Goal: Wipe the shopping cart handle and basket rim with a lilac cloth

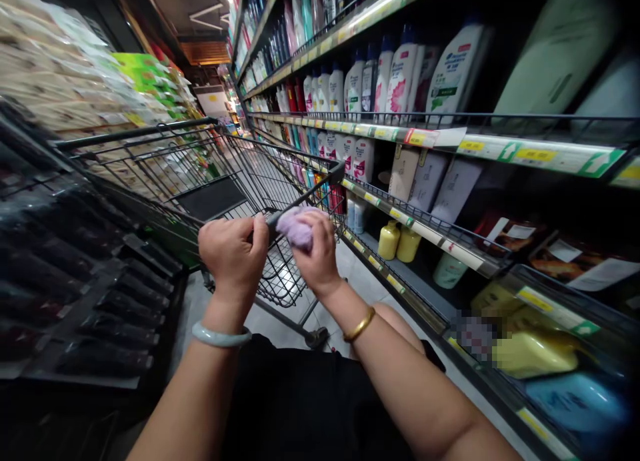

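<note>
A dark wire shopping cart [270, 155] stands in front of me in the aisle, its basket largely bare wire with a dark flat panel [213, 197] inside. My left hand [233, 251] is closed in a fist around the cart's near bar, thumb upward. Beside it, my right hand [317, 247] clasps a crumpled lilac cloth [295, 227], which rests against the same bar. The cloth partly hides the bar there. A pale bangle [221, 335] circles the left wrist and a gold one [360, 324] the right.
Along the right run shelves [425, 231] with shampoo bottles [403, 74], boxes [425, 177] and yellow bottles [389, 239]. Stacked packages [60, 67] and dark wrapped goods [95, 294] line the left. Tiled floor [357, 271] shows between cart and shelves.
</note>
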`<action>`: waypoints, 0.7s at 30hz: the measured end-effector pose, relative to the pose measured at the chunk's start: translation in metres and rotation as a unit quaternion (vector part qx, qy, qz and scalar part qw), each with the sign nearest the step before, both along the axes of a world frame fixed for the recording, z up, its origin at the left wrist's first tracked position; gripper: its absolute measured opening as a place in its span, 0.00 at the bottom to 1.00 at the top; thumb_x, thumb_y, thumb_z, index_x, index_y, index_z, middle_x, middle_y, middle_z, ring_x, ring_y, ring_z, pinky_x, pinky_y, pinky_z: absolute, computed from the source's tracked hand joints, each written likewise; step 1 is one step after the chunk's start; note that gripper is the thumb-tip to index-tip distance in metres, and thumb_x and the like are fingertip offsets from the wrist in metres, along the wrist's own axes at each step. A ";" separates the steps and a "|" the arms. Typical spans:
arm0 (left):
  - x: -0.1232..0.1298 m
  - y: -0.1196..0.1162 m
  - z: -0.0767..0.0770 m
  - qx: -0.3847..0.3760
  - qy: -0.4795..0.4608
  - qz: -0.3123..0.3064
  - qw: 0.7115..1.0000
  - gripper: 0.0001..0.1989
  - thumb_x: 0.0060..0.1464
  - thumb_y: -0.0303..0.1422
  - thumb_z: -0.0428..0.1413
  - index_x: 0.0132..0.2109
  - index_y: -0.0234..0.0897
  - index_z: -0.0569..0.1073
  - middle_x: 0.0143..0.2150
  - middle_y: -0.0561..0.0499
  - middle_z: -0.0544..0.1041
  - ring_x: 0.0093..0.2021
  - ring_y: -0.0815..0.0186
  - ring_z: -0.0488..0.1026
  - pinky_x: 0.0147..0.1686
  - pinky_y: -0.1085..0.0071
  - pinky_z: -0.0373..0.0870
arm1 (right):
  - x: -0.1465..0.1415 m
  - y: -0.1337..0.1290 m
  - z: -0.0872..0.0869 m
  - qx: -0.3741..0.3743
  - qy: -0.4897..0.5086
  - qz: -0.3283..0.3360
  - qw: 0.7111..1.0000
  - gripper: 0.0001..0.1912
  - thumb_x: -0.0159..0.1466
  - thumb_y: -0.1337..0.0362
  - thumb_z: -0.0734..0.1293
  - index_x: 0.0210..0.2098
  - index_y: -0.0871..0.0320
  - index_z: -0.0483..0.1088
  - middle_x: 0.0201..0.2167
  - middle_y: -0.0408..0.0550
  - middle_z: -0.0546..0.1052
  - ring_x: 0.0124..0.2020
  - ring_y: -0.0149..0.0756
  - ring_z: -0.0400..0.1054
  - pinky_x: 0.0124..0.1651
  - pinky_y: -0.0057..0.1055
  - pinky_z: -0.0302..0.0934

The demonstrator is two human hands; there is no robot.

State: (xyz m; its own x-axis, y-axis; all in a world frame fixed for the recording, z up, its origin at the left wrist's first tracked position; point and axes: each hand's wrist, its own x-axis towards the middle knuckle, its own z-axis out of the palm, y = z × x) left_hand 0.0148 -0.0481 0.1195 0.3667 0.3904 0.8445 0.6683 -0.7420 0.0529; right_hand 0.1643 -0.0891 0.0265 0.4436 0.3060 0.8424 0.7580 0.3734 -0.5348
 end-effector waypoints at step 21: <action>-0.039 -0.007 0.000 -0.025 -0.020 -0.032 0.999 0.23 0.68 0.41 0.50 0.24 0.42 0.63 0.22 0.52 0.65 0.28 0.62 0.63 0.35 0.62 0.56 | 0.015 0.009 0.010 -0.018 0.263 -0.023 0.964 0.24 0.61 0.68 0.65 0.57 0.57 0.63 0.55 0.58 0.73 0.56 0.44 0.70 0.64 0.48 0.64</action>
State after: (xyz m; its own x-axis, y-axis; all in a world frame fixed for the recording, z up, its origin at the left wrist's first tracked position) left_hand -0.0242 -0.0552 0.1192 0.3596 0.4086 0.8389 0.6155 -0.7796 0.1158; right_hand 0.1792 -0.0798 0.0368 0.8203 0.3000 0.4870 0.3943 0.3202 -0.8614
